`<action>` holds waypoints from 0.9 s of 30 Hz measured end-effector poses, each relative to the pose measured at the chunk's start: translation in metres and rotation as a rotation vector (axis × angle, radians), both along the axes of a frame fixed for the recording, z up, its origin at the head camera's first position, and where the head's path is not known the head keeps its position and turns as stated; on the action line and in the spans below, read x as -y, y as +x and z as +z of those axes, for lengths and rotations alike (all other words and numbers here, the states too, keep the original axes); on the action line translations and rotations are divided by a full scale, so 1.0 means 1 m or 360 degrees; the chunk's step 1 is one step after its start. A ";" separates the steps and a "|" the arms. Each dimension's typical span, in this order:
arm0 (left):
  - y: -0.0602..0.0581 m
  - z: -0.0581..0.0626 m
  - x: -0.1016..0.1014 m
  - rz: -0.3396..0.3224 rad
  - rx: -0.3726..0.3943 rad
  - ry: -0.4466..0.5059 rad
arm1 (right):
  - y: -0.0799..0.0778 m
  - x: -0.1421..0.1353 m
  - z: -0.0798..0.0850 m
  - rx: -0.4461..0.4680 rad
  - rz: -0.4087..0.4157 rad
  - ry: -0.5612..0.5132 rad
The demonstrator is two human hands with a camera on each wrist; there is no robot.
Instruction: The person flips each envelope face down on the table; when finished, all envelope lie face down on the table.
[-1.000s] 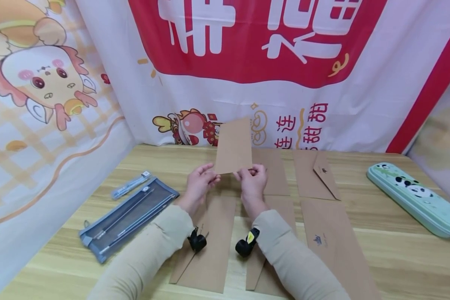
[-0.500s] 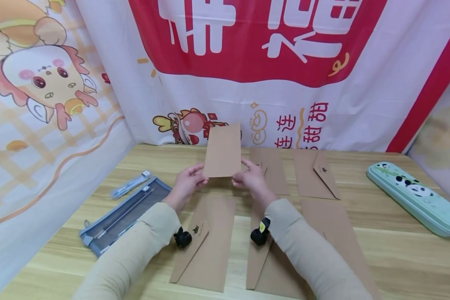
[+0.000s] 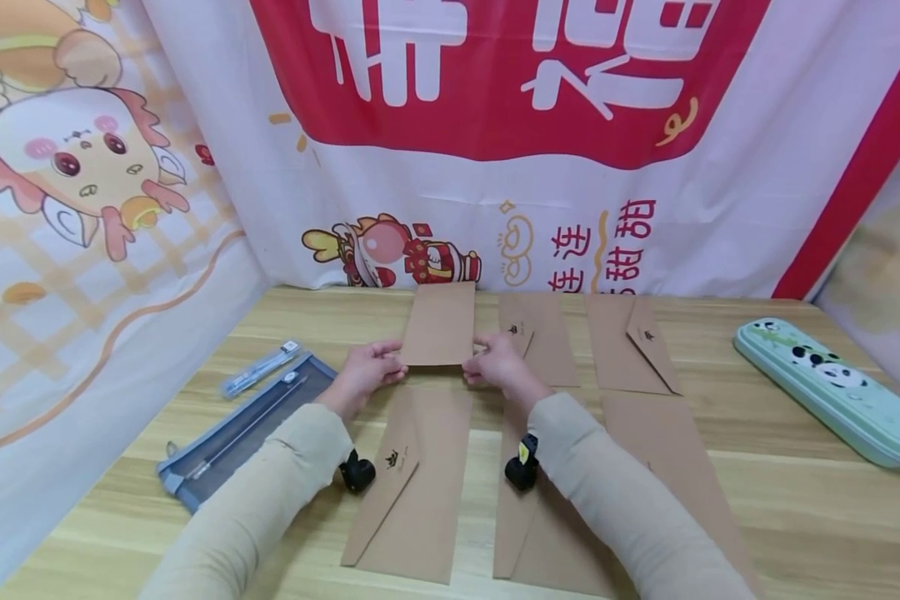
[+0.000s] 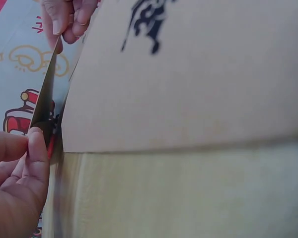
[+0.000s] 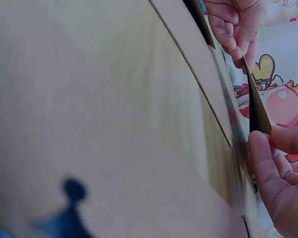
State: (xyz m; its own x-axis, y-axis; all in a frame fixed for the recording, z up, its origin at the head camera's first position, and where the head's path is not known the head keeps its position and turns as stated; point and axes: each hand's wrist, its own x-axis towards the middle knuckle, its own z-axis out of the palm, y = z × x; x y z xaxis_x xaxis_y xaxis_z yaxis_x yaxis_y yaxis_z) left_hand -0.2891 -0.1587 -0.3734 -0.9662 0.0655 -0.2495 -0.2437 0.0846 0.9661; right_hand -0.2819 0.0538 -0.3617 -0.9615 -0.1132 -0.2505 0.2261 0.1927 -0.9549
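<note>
We see a printed cloth [image 3: 495, 179] hanging behind the held envelope [image 3: 438, 329] and, beneath and around that envelope, a wood-grain bench [image 3: 817, 517]. A left sleeve [image 3: 255, 508] and a right sleeve [image 3: 607, 492] reach toward it from the near side. Five other brown envelopes [image 3: 427, 500] lie flat: two to its right, one in front of it, two in front and rightward, these last partly hidden by the right sleeve; we cannot tell whether any contains something. A green pencil case [image 3: 832, 387] with pandas lies closed well to its right, contents hidden. To its left we find a mesh pouch [image 3: 236, 446] with a slim stick [image 3: 249, 423] showing inside; the left sleeve blocks part of it. The held envelope's near edge is off the bench, its left corner pinched between thumb and fingers of the left hand [image 3: 363, 373], its right corner likewise by the right hand [image 3: 498, 362]. Left of it, beyond the pouch, lies a clear packet [image 3: 261, 369]; we cannot make out its contents.
</note>
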 end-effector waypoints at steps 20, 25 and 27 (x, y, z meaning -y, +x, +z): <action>0.000 -0.001 0.002 -0.0001 0.0036 -0.0232 | 0.001 -0.002 -0.010 0.0111 0.0079 0.0063; 0.001 0.000 0.008 -0.0012 0.0046 -0.0308 | 0.001 -0.003 -0.009 0.0105 0.0097 0.0122; 0.001 0.000 0.011 -0.0035 0.0050 -0.0315 | 0.001 -0.003 -0.008 0.0109 0.0107 0.0130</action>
State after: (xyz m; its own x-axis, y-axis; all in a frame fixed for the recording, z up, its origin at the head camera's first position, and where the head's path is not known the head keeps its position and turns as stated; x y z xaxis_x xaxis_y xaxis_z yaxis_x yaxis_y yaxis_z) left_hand -0.2878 -0.1701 -0.3733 -0.9566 0.0334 -0.2894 -0.2692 0.2780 0.9221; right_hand -0.2813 0.0565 -0.3695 -0.9328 -0.1532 -0.3263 0.2741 0.2863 -0.9181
